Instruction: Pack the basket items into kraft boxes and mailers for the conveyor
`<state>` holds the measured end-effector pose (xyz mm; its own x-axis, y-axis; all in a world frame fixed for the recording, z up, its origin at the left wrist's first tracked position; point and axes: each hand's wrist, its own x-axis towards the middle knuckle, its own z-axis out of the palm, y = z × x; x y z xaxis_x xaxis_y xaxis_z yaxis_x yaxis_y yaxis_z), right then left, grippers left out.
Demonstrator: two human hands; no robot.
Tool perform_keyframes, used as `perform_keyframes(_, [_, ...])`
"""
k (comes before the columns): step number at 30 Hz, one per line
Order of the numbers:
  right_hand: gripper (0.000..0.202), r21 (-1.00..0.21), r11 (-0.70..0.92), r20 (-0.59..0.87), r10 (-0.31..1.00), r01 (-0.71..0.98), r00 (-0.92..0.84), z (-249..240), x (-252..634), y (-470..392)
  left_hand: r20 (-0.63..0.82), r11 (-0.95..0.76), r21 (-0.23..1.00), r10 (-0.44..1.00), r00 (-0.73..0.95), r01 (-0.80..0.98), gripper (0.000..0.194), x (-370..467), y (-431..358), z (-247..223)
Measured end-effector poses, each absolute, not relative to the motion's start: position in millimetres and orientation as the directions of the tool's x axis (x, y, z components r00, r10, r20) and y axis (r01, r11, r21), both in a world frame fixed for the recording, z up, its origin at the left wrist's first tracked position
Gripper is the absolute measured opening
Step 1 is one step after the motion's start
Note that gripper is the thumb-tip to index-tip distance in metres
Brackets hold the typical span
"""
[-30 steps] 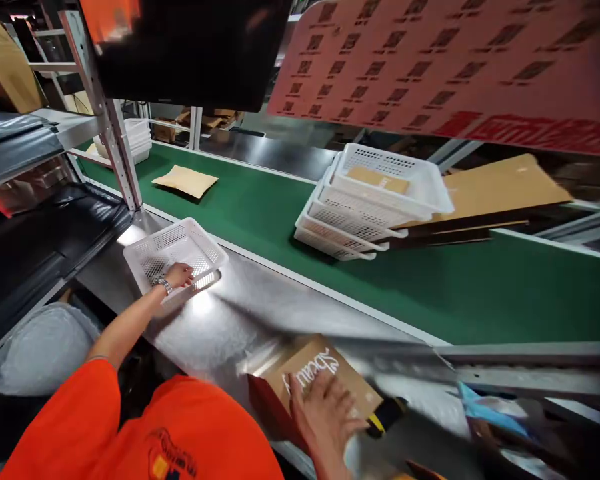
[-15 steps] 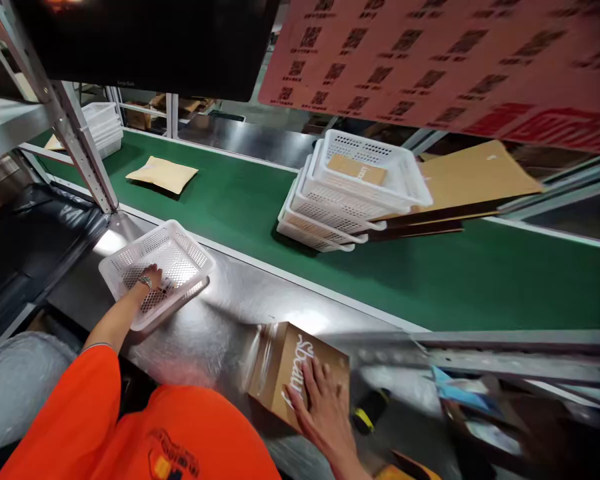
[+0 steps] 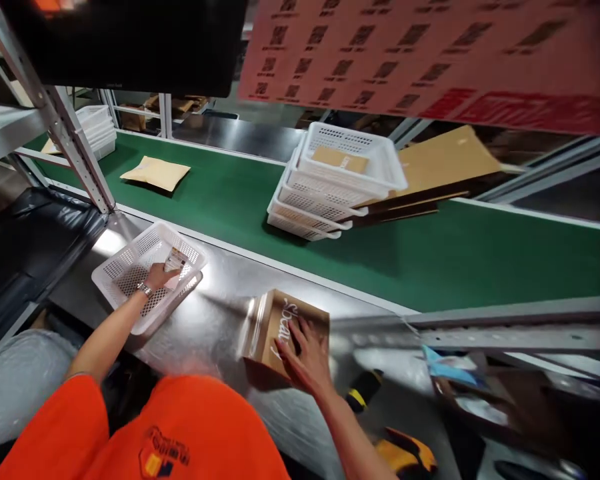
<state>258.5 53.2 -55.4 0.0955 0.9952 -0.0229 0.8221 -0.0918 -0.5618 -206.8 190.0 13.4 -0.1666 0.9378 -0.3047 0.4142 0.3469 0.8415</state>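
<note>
A brown cardboard box (image 3: 285,330) with white writing on top sits on the shiny metal table (image 3: 220,320), close to the person's orange shirt (image 3: 170,433). The right hand (image 3: 303,353) lies on top of the box with its fingers spread wide and flat. Off to the side, a white plastic basket (image 3: 147,273) sits on the same table. The left hand (image 3: 157,275) is inside the basket, and its fingers pinch a small card (image 3: 175,260). Beyond the table runs a green belt (image 3: 430,260). On the belt sit a stack of white baskets (image 3: 330,187), with a brown packet in the top one, and a padded envelope (image 3: 155,173) lying flat, well apart.
</note>
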Motion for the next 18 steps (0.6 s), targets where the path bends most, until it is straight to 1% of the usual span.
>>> perform_keyframes(2, [0.076,-0.734,-0.135,-0.077,0.990,0.666,0.115,-32.5,234.1,55.7,-0.289,0.314,0.897,0.949,-0.125,0.312,0.018,-164.2,171.8,24.4])
perform_keyframes(4, [0.071,-0.891,-0.171,-0.154,0.985,0.420,0.074,-9.3,202.5,52.0,-0.274,0.285,0.938,0.958,-0.083,0.196,0.021,-120.4,150.8,32.9])
perform_keyframes(5, [0.069,-0.937,-0.200,-0.198,0.980,0.285,0.038,0.9,185.8,48.0,-0.262,0.269,0.953,0.963,-0.069,0.141,0.022,-100.3,140.2,36.2])
perform_keyframes(7, [0.068,-0.960,-0.278,-0.279,0.960,0.032,-0.026,17.1,155.2,37.0,-0.248,0.251,0.967,0.967,-0.062,0.038,0.025,-66.0,121.0,40.8])
perform_keyframes(9, [0.069,-0.929,-0.335,-0.331,0.942,-0.159,-0.047,26.9,133.9,23.8,-0.259,0.258,0.966,0.964,-0.066,-0.025,0.030,-41.1,105.7,43.8])
perform_keyframes(11, [0.070,-0.901,-0.346,-0.352,0.936,-0.263,-0.025,31.8,124.5,10.5,-0.279,0.275,0.959,0.958,-0.070,-0.063,0.038,-24.4,94.5,45.8])
perform_keyframes(13, [0.068,-0.895,-0.326,-0.349,0.937,-0.305,0.023,33.8,124.7,-1.6,-0.286,0.282,0.957,0.956,-0.064,-0.063,0.042,-13.5,86.7,47.4])
perform_keyframes(18, [0.061,-0.897,-0.281,-0.334,0.937,-0.342,0.106,34.8,138.2,-21.6,-0.271,0.269,0.962,0.961,-0.049,-0.043,0.037,5.8,74.9,48.3])
